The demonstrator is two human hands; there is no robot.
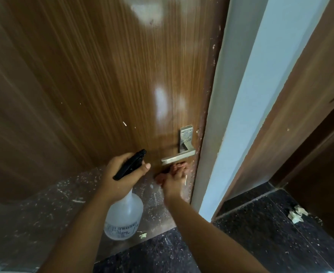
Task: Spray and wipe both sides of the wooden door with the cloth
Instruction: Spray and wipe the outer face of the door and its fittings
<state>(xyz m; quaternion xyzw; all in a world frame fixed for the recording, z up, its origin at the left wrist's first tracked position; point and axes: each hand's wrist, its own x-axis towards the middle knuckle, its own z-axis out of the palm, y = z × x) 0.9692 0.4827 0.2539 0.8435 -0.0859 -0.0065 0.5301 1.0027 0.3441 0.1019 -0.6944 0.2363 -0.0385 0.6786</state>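
Note:
The glossy wooden door fills the view, with a metal lever handle near its right edge. My left hand grips the black trigger head of a translucent white spray bottle, nozzle pointing at the door. My right hand holds a reddish-brown cloth and presses it against the door just below the handle. Most of the cloth is hidden behind my fingers.
A pale door frame runs along the door's right edge, and a second brown door or panel stands beyond it. The dark speckled floor carries scraps of paper at the right. The door's lower panel is scuffed and flecked.

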